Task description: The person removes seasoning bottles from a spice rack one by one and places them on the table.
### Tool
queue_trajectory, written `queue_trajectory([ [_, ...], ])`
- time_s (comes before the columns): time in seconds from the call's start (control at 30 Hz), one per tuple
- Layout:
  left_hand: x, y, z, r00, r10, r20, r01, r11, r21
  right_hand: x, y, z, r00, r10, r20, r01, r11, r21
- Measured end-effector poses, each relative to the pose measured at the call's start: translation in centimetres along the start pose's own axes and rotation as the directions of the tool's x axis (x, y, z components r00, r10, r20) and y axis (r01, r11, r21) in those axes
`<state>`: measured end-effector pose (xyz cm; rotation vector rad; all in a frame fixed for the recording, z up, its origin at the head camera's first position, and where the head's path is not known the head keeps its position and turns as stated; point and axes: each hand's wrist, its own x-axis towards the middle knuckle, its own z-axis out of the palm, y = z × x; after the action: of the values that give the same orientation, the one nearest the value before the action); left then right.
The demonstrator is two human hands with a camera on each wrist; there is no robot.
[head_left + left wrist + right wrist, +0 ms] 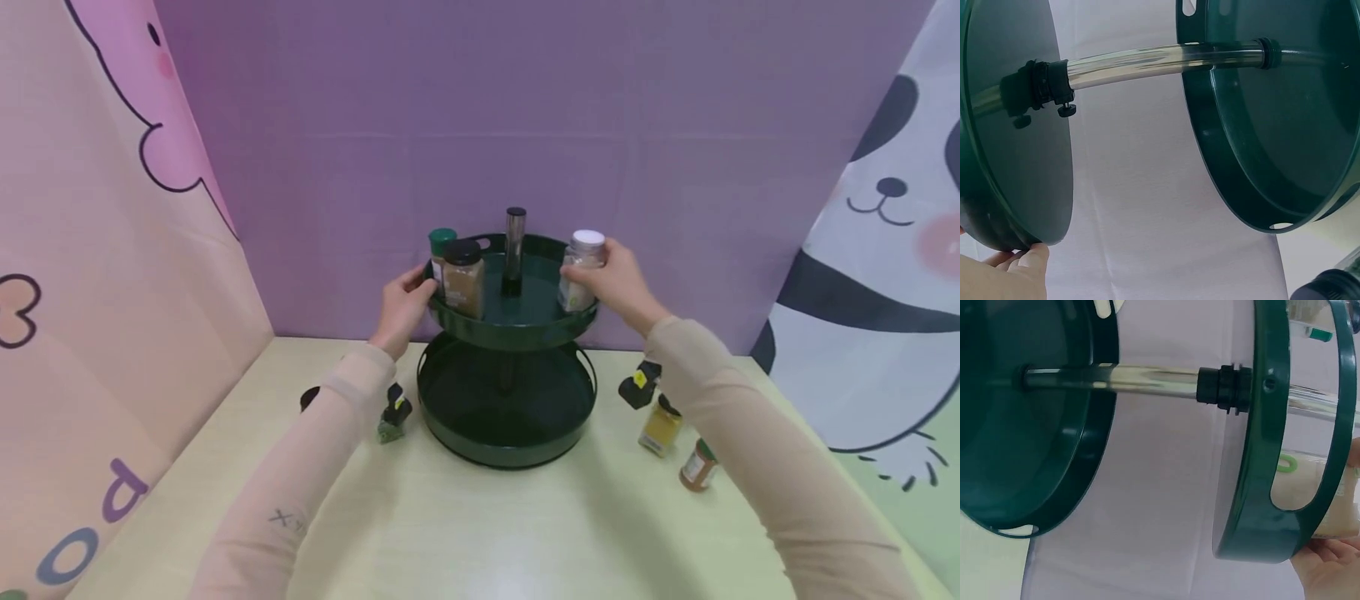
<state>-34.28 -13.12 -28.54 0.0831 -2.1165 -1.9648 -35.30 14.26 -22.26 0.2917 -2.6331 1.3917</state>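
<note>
A two-tier dark green tray stand [517,335] stands on the table with a shiny central post. My right hand [618,283] grips a clear spice jar [577,283] with a white lid and pale contents, at the right side of the upper tray. My left hand [405,308] holds the upper tray's left rim; in the left wrist view its fingers [1035,256] lie against the tray's outer wall. Beside that hand, on the upper tray, stand a black-lidded jar [463,287] of tan powder and a green-capped jar [442,240], partly hidden behind it.
On the table to the right lie a black-capped jar [639,385], a jar with yellow contents [660,429] and a green-capped small jar [697,468]. Left of the stand, a black-capped jar with green contents [392,425] lies near a black lid [309,397], partly behind the left sleeve.
</note>
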Motion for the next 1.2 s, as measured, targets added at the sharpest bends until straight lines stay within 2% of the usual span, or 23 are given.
queue_trajectory([
  [0.13, -0.07, 0.15, -0.06, 1.000, -0.003, 0.001, 0.003, 1.000, 0.005, 0.09, -0.04, -0.10, 1.000, -0.015, -0.003, 0.015, 0.999, -0.039],
  [0.77, 0.04, -0.09, 0.08, 1.000, -0.003, -0.017, 0.002, 1.000, -0.031, 0.01, 0.08, -0.25, 0.999, 0.008, -0.044, -0.009, 0.999, -0.043],
  [1.2, -0.01, 0.04, 0.16, 1.000, -0.012, -0.013, 0.011, 1.000, -0.006, -0.19, -0.44, -0.66, 0.998, 0.022, -0.058, -0.026, 0.997, -0.077],
])
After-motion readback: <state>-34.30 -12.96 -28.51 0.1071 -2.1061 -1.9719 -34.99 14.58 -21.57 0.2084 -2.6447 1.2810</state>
